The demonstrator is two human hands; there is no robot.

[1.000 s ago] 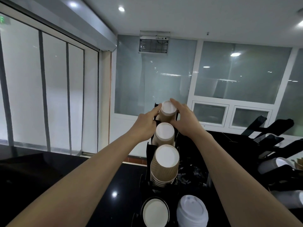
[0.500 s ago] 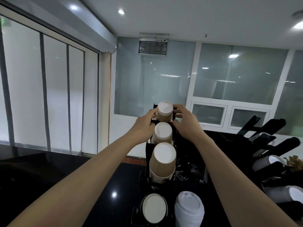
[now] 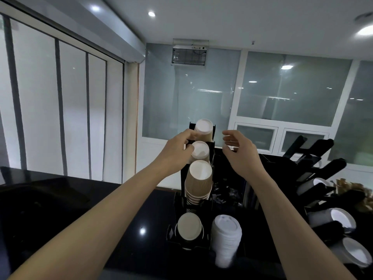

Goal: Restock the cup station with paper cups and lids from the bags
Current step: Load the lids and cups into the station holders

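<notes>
- Black glossy counter ran under frosted glass walls, with ceiling lights reflected in it.
- On it stood a black tiered cup rack, near the middle of the scene.
- Cup stacks in that rack's left column counted four, all bottoms toward the camera: the top stack, a second stack just below it, a ribbed brown stack under that, and a dark-sleeved stack nearest.
- One stack of white lids sat just right of the nearest stack.
- Farther right, a second rack held at least four more cup stacks, dark-walled with white ends; its top arms looked bare.
- Left hand rested against the left side of the top and second stacks, fingers curled at them; whether it truly gripped either I cannot tell.
- Right hand hovered just right of the rack, fingers loosely spread, holding nothing and touching nothing.
- Judged from this, the left column looked filled and the lids were in place, so the restocking seemed well along.
- What may remain: the bare arms of the far-right rack.
- No bags were in view, so how much stock was left cannot be told.
</notes>
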